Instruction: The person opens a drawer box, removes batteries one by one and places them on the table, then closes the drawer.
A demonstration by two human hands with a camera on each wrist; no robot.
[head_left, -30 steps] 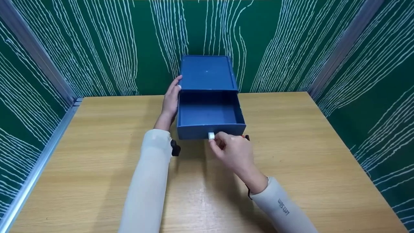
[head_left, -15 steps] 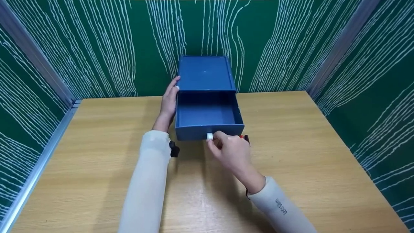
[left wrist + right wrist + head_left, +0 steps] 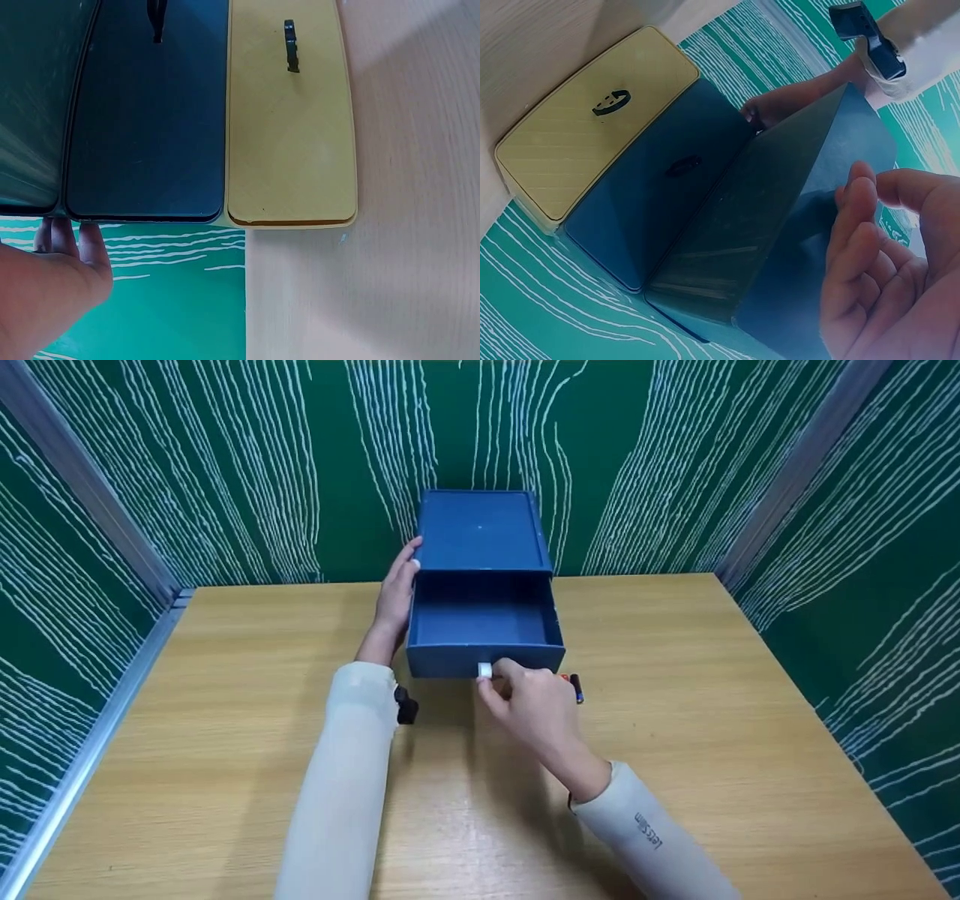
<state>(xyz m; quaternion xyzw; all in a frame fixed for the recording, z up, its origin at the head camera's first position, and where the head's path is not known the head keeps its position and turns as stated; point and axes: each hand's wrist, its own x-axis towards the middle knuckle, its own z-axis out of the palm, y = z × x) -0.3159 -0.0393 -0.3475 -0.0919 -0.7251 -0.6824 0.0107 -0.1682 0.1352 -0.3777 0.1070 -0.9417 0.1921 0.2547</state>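
A blue drawer cabinet (image 3: 480, 529) stands at the back, its top drawer (image 3: 484, 660) pulled out and nothing seen inside. My right hand (image 3: 536, 709) pinches the small white handle (image 3: 484, 670) on that drawer's front between thumb and index finger. In the right wrist view the fingers of the right hand (image 3: 885, 277) are curled before the drawer front, and the handle is hidden. My left hand (image 3: 394, 600) rests along the cabinet's left side, fingers stretched toward the back. The left wrist view shows the fingertips of this hand (image 3: 75, 262) behind the cabinet edge.
Below the pulled-out drawer sit a dark blue drawer (image 3: 150, 127) and a yellow drawer (image 3: 292, 142), both pushed in, with black handles. A small dark stick with a blue end (image 3: 576, 688) shows beside the right hand. Green walls with white lines surround the wooden table (image 3: 675, 660).
The top drawer has slid slightly inward, the right hand moving with its handle. More of the small dark stick shows beside that hand. The left hand stays in place on the cabinet side.
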